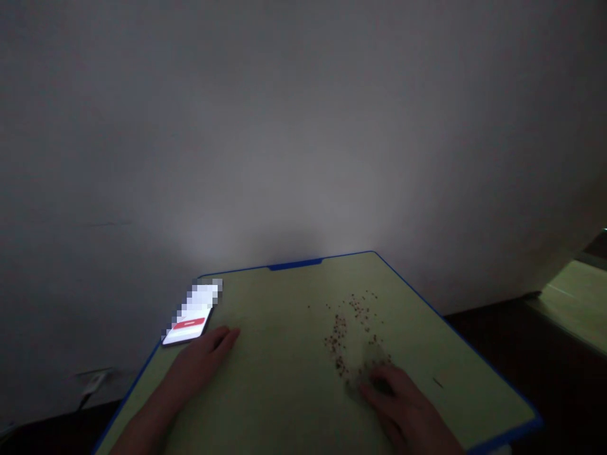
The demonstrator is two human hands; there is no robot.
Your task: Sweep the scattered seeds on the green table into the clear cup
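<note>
My left hand (208, 352) rests on the pale green tabletop (270, 373), just below a lit phone (192, 316). Its thumb and forefinger point forward with a small gap between them, and nothing shows in them. At the lower right, my right hand (403, 401) is down at the near end of a scatter of small dark reddish-brown bits (337, 335), perhaps seeds or grains. Its thumb and fingers curl in, their tips close together; anything between them is too small or dim to make out. A grey smudge lies around those fingertips, either shadow or blur.
The table has a blue rim (493, 373) and stands against a plain grey wall (303, 126). A thin dark sliver (437, 383) lies right of my right hand. Another pale surface (576, 303) is at the far right. The room is dim.
</note>
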